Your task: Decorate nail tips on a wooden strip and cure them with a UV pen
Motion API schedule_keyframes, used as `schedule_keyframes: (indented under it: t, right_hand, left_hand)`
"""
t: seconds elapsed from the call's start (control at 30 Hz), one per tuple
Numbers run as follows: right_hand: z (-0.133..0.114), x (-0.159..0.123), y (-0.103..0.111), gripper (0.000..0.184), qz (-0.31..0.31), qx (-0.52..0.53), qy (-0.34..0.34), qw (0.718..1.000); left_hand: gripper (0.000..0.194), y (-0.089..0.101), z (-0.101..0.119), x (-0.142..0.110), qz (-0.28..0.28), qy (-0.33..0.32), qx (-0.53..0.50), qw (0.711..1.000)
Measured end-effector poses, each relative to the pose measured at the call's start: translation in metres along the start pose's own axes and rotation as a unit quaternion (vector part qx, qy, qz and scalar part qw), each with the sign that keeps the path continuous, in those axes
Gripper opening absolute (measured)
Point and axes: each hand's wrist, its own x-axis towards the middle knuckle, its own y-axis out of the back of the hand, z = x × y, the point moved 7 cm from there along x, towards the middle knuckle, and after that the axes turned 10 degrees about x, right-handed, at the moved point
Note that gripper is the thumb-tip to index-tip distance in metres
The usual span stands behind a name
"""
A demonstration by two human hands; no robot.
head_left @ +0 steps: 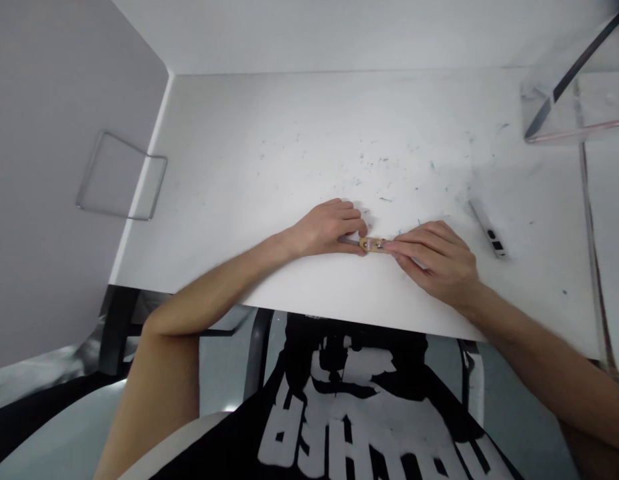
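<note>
A small tan strip with shiny metal bits on top [372,245] lies between my hands, low over the white table; its exact kind is too small to make out. My left hand [334,228] grips its left end between thumb and curled fingers, and a short grey piece shows in the gap of that hand. At the other end, the fingertips of my right hand [434,257] are pinched together on the strip and cover its right tip. To the right of my right hand lies a slim grey-white tool with dark buttons [487,229].
The white table [269,180] carries scattered dark specks and small scraps beyond my hands. A thin metal wire frame [122,215] is at the left, by the grey partition [54,167]. A clear plastic box [554,137] stands at the far right.
</note>
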Motion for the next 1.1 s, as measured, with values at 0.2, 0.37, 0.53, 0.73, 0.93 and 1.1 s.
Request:
schedule_keyframes:
  t: [0.2, 0.37, 0.53, 0.73, 0.93, 1.1]
  right_hand:
    - [0.002, -0.002, 0.001, 0.023, 0.006, 0.001, -0.005, 1.000]
    - [0.004, -0.002, 0.005, 0.026, 0.030, 0.001, -0.012, 0.999]
    - [-0.007, 0.009, 0.004, 0.025, 0.009, -0.011, -0.020, 1.000]
    - [-0.015, 0.021, 0.001, 0.023, 0.024, -0.019, -0.005, 1.000]
    - [-0.009, 0.013, -0.003, 0.023, 0.036, -0.024, -0.006, 0.999]
    - [-0.010, 0.012, 0.001, 0.023, 0.034, -0.034, -0.011, 0.999]
  left_hand:
    - [0.036, -0.002, 0.000, 0.000, -0.013, 0.006, -0.001, 1.000]
    - [0.035, -0.002, -0.001, -0.001, -0.006, 0.007, -0.007, 1.000]
    - [0.035, -0.002, 0.000, -0.001, -0.003, 0.006, -0.021, 1.000]
    - [0.037, -0.003, 0.000, 0.000, -0.007, 0.014, -0.027, 0.999]
    - [0.030, -0.002, 0.000, 0.000, -0.013, -0.009, -0.033, 0.999]
    - [0.029, -0.002, -0.002, -0.001, -0.031, -0.014, -0.038, 0.999]
